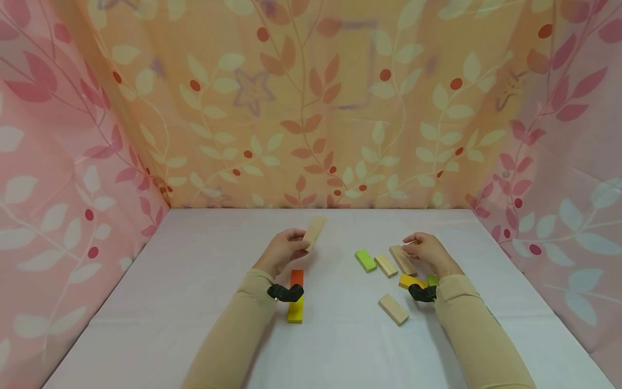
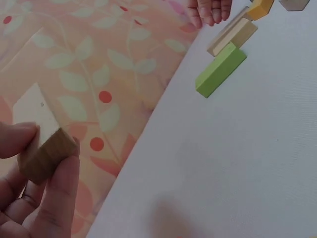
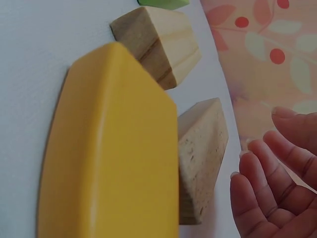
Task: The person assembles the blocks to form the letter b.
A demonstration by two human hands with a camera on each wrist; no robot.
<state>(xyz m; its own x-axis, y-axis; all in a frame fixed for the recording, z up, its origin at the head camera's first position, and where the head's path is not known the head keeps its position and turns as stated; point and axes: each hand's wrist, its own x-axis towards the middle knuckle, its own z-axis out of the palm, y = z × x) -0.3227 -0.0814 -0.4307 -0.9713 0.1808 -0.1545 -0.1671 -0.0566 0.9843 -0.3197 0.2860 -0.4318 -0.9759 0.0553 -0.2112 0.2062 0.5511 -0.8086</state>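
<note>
A plain wooden block [image 1: 315, 232] is pinched between the thumb and fingers of my left hand [image 1: 284, 249], held above the table left of centre; the left wrist view shows its end grain. Below that hand, a red-orange block [image 1: 297, 277] and a yellow block [image 1: 295, 312] lie in line, partly hidden by the wrist strap. My right hand [image 1: 427, 253] hovers at another wooden block [image 1: 402, 260], fingers loosely bent and holding nothing. In the right wrist view, a gap shows between the fingers [image 3: 262, 183] and that block. An orange-yellow block [image 3: 119, 148] lies close to the wrist.
Left of the right hand lie a light green block [image 1: 365, 260] and a striped wooden block [image 1: 386, 266]. Nearer the front is one more wooden block [image 1: 393, 309]. A second green block [image 1: 432, 280] is partly covered by the right wrist. Patterned cloth walls [image 1: 301, 108] bound the white table [image 1: 194, 302].
</note>
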